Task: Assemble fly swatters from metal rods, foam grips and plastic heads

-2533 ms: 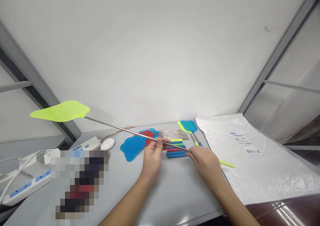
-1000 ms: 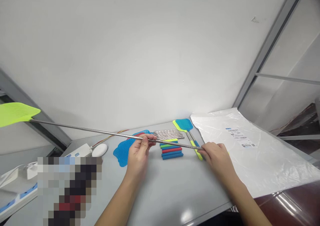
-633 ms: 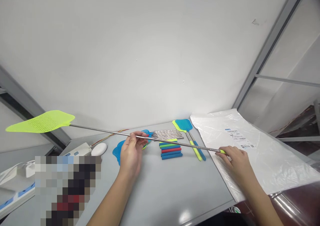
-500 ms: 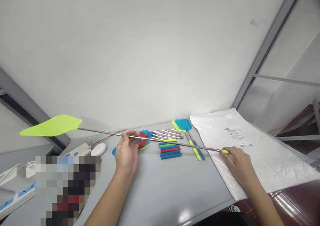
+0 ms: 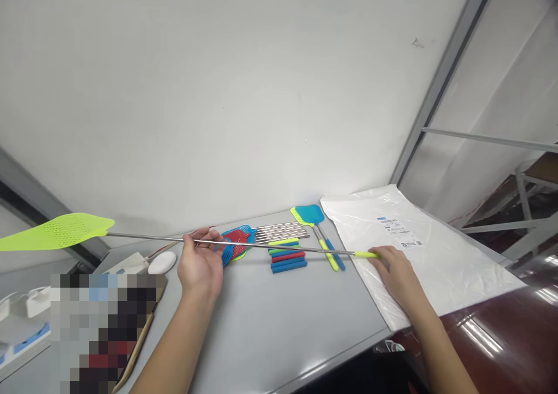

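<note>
A long yellow-green fly swatter (image 5: 74,230) stretches across the view over the table, its thin metal rod extended. My left hand (image 5: 201,265) holds the rod near its middle, palm up, with the thumb against it and the fingers loosely curled. At the other end, my right hand (image 5: 394,269) grips the yellow-green handle by its end. Behind the left hand lie blue and red swatter heads (image 5: 239,240), partly hidden. Beside them are several metal rods (image 5: 283,231) in a row and several coloured handles (image 5: 288,257). Two assembled swatters, one blue (image 5: 310,214) and one yellow-green (image 5: 329,255), lie farther right.
A white plastic mailing bag (image 5: 436,272) with a label covers the table's right side. A white oval object (image 5: 162,262) and a power strip (image 5: 128,267) lie at the left, near a pixelated area. A pale wall (image 5: 261,92) rises behind the table (image 5: 279,318).
The camera view has shifted a little. More of the yellow-green handle shows outside my right hand, which now holds nearer its end. My left hand still supports the rod.
</note>
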The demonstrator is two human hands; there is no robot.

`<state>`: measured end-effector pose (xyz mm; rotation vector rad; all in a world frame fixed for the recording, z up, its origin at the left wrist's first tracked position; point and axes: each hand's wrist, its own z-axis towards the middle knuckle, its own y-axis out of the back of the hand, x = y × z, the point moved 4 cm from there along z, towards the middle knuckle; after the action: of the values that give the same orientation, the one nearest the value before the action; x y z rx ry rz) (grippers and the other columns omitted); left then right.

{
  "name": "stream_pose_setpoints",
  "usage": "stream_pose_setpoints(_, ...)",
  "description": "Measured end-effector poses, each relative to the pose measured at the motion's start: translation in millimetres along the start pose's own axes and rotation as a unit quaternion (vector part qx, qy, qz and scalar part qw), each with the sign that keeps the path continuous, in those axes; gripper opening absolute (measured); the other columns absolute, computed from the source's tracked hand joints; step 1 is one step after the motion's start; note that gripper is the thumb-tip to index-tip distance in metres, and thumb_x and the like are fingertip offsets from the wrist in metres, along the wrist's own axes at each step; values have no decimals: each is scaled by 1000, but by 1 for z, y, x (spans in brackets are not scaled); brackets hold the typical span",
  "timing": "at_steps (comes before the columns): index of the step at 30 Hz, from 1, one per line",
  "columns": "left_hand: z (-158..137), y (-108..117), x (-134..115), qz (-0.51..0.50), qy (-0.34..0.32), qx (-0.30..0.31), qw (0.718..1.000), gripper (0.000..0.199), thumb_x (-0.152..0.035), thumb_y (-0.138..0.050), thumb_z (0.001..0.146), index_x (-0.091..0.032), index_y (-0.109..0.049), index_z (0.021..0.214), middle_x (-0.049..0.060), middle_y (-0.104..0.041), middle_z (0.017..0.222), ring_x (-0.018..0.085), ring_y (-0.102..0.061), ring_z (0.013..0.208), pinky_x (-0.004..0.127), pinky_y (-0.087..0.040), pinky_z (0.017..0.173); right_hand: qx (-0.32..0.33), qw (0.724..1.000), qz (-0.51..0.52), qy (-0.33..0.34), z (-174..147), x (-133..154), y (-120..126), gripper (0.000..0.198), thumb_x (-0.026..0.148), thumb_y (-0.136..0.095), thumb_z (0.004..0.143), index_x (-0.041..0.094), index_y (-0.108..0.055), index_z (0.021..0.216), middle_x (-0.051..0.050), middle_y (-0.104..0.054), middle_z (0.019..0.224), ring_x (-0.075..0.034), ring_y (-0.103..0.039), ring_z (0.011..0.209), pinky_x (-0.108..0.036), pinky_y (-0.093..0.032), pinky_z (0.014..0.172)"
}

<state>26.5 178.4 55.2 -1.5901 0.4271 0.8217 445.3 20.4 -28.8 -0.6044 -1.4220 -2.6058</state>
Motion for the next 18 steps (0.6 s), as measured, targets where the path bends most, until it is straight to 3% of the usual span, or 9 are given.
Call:
stream_pose_setpoints(4, -16, -8, 19, 59, 3, 36, 998, 34, -44, -43, 94, -17, -62, 83, 2, -64, 73, 17, -62, 77, 34, -48, 76, -10, 1000, 2, 13, 0, 5, 1, 24, 35, -47, 91, 23, -64, 101, -7, -64, 97, -24, -57, 90, -38, -43, 75)
stream_pose_setpoints(10, -55, -26, 53, 179, 16, 170, 969, 35, -52, -58, 85, -18, -62, 93, 7, -70, 92, 19, -65, 84, 34, -50, 77, -16, 999, 15, 27, 1, 14, 7, 22, 31, -45, 92, 22, -63, 101, -8, -64, 96, -24, -57, 89, -38, -43, 75)
stream_pose_setpoints(14, -70, -34, 59, 214, 40, 257, 941, 33, -49, -62, 83, -19, -61, 97, 9, -68, 108, 19, -66, 85, 33, -51, 79, -10, 999, 20, 30, 0, 23, 10, 21, 31, -45, 94, 21, -61, 102, -8, -64, 99, -24, -56, 93, -38, -42, 78)
stream_pose_setpoints(18, -72, -37, 58, 211, 61, 295, 930, 34, -49, -61, 84, -18, -63, 98, 12, -68, 110, 19, -67, 84, 33, -52, 79, 10, 999, 32, 41, 0, 33, 10, 21, 33, -46, 95, 22, -61, 104, -6, -64, 101, -23, -56, 94, -37, -42, 80)
